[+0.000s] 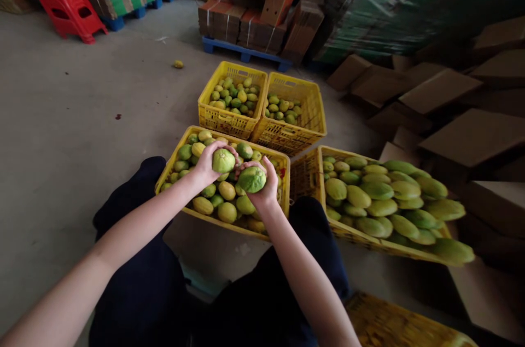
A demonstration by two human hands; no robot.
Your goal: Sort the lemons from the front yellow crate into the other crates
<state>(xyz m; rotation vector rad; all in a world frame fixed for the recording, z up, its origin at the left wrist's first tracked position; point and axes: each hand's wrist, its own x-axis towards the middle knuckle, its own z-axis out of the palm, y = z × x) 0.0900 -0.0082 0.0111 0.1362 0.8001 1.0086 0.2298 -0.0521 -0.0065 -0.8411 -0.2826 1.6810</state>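
Observation:
My left hand point(207, 165) is closed round a yellow-green round fruit point(223, 161), held above the near yellow crate point(172, 163). Close beside it, my right hand point(266, 185) grips a greener fruit point(251, 179) over the same crate. That crate sits between my knees and is heaped with several green and yellow fruits. Both forearms reach forward from the bottom of the view.
Two more yellow crates point(213, 114) point(315, 117) with fruit stand behind. A crate of larger green fruit point(311, 177) sits at the right, another crate point(394, 325) at the bottom right. Cardboard boxes point(476, 133) pile up on the right, stacked cartons on a blue pallet point(246, 54) behind, a red stool point(68, 7) far left.

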